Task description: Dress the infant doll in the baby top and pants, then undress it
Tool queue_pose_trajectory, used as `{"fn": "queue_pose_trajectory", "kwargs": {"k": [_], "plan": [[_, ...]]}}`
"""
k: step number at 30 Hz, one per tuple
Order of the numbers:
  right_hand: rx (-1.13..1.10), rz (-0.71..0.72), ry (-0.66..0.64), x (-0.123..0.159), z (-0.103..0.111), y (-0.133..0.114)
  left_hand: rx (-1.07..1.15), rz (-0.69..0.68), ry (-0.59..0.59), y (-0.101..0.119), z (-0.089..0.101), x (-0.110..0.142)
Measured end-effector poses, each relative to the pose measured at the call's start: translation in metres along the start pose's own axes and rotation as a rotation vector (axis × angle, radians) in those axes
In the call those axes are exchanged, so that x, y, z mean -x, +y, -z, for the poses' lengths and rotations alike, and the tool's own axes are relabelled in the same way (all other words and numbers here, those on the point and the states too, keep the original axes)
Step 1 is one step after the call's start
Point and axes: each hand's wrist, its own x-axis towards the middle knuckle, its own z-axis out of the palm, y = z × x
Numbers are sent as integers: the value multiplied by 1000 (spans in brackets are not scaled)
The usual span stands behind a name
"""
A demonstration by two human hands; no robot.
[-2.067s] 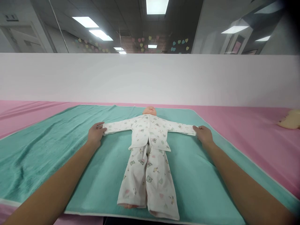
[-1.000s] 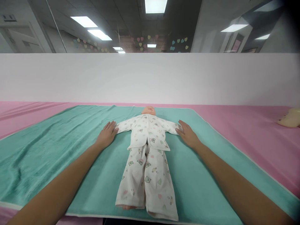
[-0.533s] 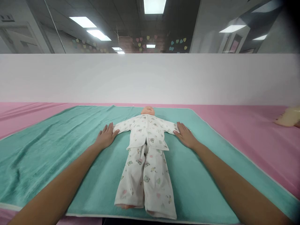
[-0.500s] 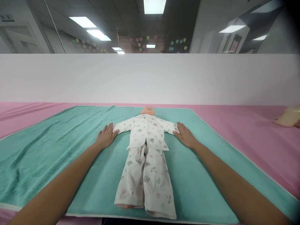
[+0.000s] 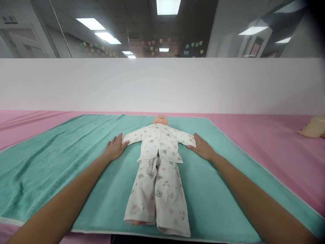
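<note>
A baby doll [image 5: 160, 119] lies on its back with its head at the far end and its arms spread wide. It wears a white patterned jacket [image 5: 149, 144] and matching trousers [image 5: 169, 196]. My left hand [image 5: 114, 148] lies flat against the end of the left-hand sleeve, fingers stretched out. At the end of the other sleeve rests my right hand [image 5: 203, 148], also stretched out, with the thumb by the lower edge of the cuff. The doll's hands are hidden. A bit of one foot shows under the left trouser hem.
The doll lies on a teal towel [image 5: 63, 162], wrinkled at the left, spread over a pink cloth [image 5: 274, 145]. At the right edge is a pale yellowish object [image 5: 312, 127], cut off by the frame. A white wall panel [image 5: 157, 84] stands behind, with glass above it.
My right hand has shifted slightly outward, toward the end of the sleeve, and more of the cuff shows. My left hand and the doll stay in place.
</note>
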Motion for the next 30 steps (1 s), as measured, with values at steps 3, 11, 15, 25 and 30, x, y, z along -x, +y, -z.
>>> {"fn": "queue_pose_trajectory", "kwargs": {"k": [3, 11, 15, 25, 30], "plan": [[6, -1, -11, 0, 0, 0, -8, 1, -9, 0, 1, 0], [57, -20, -81, 1, 1, 3, -43, 12, -81, -4, 5, 1], [75, -40, -111, 2, 1, 6, -55, 4, -79, -10, 2, -2], [70, -40, -129, 10, 6, 26, -106, 0, -102, -22, 4, 1], [79, -13, -141, 11, 7, 32, -153, 4, -121, -27, 4, 2]]}}
